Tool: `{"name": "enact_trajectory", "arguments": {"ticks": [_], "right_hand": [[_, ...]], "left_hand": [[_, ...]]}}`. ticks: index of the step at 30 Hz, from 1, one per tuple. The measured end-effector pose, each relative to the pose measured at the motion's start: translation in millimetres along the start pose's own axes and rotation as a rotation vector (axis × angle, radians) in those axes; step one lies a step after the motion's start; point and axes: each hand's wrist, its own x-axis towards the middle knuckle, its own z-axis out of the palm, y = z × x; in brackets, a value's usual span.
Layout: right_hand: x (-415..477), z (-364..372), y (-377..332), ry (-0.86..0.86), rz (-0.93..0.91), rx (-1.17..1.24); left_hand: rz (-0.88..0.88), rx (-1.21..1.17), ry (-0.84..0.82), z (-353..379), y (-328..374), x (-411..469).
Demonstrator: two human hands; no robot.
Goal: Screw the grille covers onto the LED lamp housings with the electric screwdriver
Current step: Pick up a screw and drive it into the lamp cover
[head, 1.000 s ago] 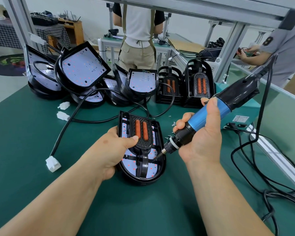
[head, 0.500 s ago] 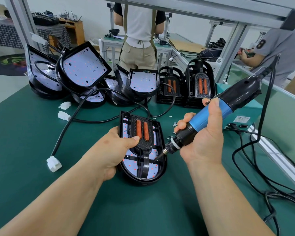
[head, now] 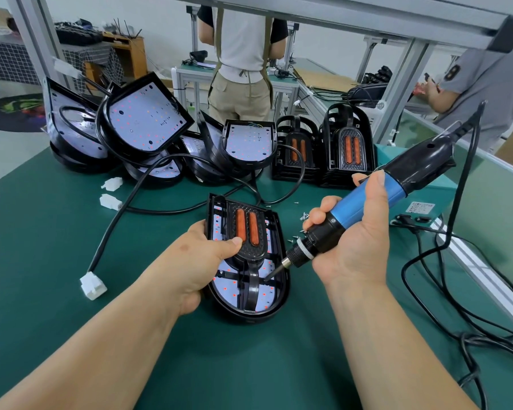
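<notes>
A black LED lamp housing (head: pixel 274 303) lies flat on the green table in the middle. On it sits a black grille cover (head: pixel 251 255) with two orange strips. My left hand (head: pixel 199 261) grips the housing's left edge, thumb pressed on the grille. My right hand (head: pixel 353 241) holds the blue and black electric screwdriver (head: pixel 376 199), tilted down to the left. Its bit touches the grille's right crossbar near the housing's right side.
Several uncovered housings (head: pixel 148 125) with black cables are piled at the back left. Stacked grille covers (head: pixel 348 149) stand at the back centre. Loose screws (head: pixel 304 216) lie right of the housing. White connectors (head: pixel 93 287) lie left. Cables (head: pixel 444 291) trail on the right. Two people stand beyond the table.
The screwdriver bit has stayed at the grille's right side, with only a slight shift of my right hand. My left hand keeps its hold.
</notes>
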Motion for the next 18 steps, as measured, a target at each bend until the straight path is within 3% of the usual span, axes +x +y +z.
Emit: {"name": "enact_trajectory", "arguments": {"ticks": [18], "right_hand": [[6.6,-4.1,-5.5,0.025,0.02,0.059]], "left_hand": [[-0.035,-0.023,-0.004,3.5,-4.7,-9.5]]}}
